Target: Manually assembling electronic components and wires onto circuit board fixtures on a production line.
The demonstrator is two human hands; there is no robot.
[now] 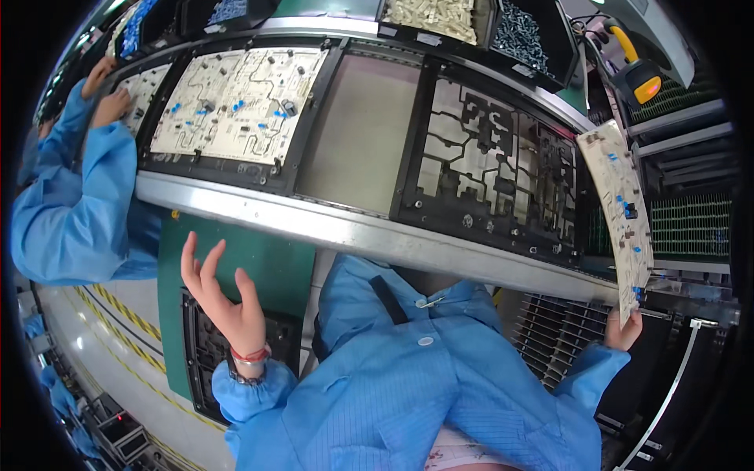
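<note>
My right hand (pixel 623 330) grips the lower end of a cream circuit board (pixel 618 204) at the right. Blue and dark components stand on that board, which is tilted up beside the end of the line. Raised over a green surface (pixel 271 263) at the left, my left hand (pixel 228 302) has its fingers apart and nothing in them. Nearest to the held board lies a black carrier frame (pixel 479 180) with cut-out openings and no board on it. Farther left, another carrier bears cream circuit boards (pixel 236 106) with blue parts.
A metal rail (pixel 345 231) runs along the line's near edge. Bins of cream connectors (pixel 432 17) and small dark parts (pixel 518 39) stand behind it. A yellow-and-black scanner (pixel 638 71) hangs at the far right, above racks (pixel 691 224). Another person's blue sleeves (pixel 86 196) are at the left.
</note>
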